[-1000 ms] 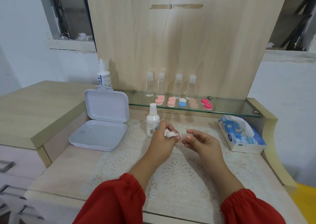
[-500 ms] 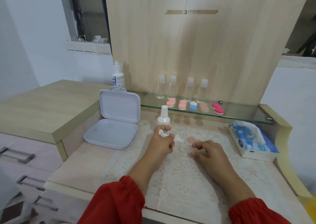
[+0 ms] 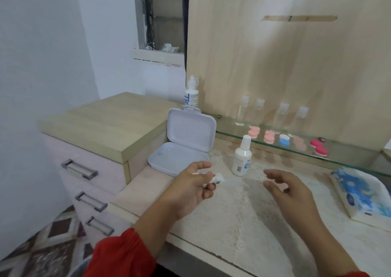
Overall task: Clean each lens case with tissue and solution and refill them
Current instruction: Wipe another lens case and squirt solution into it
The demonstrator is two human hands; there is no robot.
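Note:
My left hand (image 3: 193, 186) pinches a small crumpled white tissue wad (image 3: 218, 179) above the lace mat, just in front of the white box. My right hand (image 3: 289, 189) hovers over the mat with fingers loosely curled and nothing in it; something pale pink shows under its fingers, too blurred to name. A white solution bottle (image 3: 241, 157) stands upright on the mat between and behind both hands. Several lens cases lie in a row on the glass shelf: pink (image 3: 254, 132), pink (image 3: 269, 137), white-and-blue (image 3: 284, 140), pale pink (image 3: 300, 143), magenta (image 3: 319, 147).
An open white hinged box (image 3: 179, 160) sits at the mat's left end. A blue tissue pack (image 3: 364, 194) lies at the right. Several clear small bottles (image 3: 282, 116) stand on the glass shelf (image 3: 349, 160), with a taller solution bottle (image 3: 191, 95) at its left end. Drawers (image 3: 84, 171) lie left.
The view has swung left. My hands have separated; the left has pulled the tissue wad back toward the white box. My right hand has let go of what it held and lifted off the mat.

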